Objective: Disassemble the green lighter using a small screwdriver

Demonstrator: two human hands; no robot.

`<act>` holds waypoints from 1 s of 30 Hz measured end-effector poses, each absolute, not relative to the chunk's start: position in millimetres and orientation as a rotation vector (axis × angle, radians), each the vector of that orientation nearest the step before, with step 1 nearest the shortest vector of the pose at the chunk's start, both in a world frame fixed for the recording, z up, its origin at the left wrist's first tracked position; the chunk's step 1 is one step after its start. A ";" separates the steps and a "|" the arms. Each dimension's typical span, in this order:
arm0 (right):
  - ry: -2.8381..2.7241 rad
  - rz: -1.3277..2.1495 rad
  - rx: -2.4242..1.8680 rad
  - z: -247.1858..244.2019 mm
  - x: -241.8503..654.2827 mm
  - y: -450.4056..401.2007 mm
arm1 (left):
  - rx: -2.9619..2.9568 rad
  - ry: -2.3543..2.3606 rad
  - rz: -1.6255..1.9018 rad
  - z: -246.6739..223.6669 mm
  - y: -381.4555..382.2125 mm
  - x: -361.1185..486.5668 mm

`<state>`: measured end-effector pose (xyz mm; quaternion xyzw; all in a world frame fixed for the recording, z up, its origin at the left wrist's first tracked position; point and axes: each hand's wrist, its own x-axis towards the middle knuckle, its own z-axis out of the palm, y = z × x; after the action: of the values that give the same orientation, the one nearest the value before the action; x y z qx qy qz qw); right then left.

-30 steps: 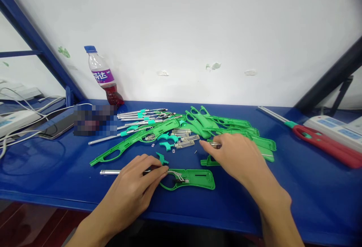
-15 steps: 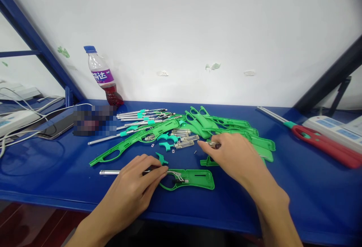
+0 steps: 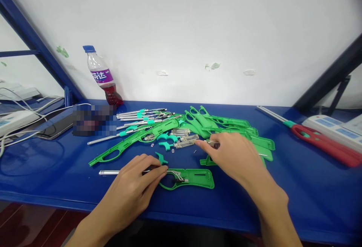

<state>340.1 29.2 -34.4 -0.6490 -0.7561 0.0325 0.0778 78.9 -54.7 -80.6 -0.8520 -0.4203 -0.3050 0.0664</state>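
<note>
My left hand (image 3: 140,181) is closed over a green lighter half-shell (image 3: 199,179), pressing its front part to the table. A silver tube (image 3: 109,172) sticks out left of the fingers; white wires and a small black part (image 3: 178,179) lie in the shell. My right hand (image 3: 230,154) is closed around what looks like a screwdriver (image 3: 214,144): a clear and dark handle end shows by the index finger, a thin metal shaft beyond the hand. Its thumb tip reaches the clear fuel tanks (image 3: 185,142). A teal trigger (image 3: 161,158) lies just beyond my left fingers.
Behind lie several green half-shells (image 3: 130,143), metal tubes with wires (image 3: 141,115), teal triggers (image 3: 166,146) and a small screw (image 3: 195,151). A red lighter (image 3: 325,143) and power strip (image 3: 333,130) are at right. A drink bottle (image 3: 102,77) and phone (image 3: 56,126) stand left.
My right thumb has shifted slightly left, closer to the clear fuel tanks. My left hand and the half-shell under it stay in place.
</note>
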 end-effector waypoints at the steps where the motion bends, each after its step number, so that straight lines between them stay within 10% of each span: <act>1: -2.259 0.102 -1.931 -35.4 340.6 29.3 | -2.569 -1.270 -0.919 -80.8 -54.7 78.8; 30: -2.350 0.683 -1.784 -33.2 400.2 2.2 | -2.576 -1.290 -0.967 -77.0 -57.8 81.5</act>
<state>400.2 2.2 -33.2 -0.5881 -0.7748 0.2251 0.0564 81.5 -57.8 -77.0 -0.8467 -0.4238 -0.3176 0.0512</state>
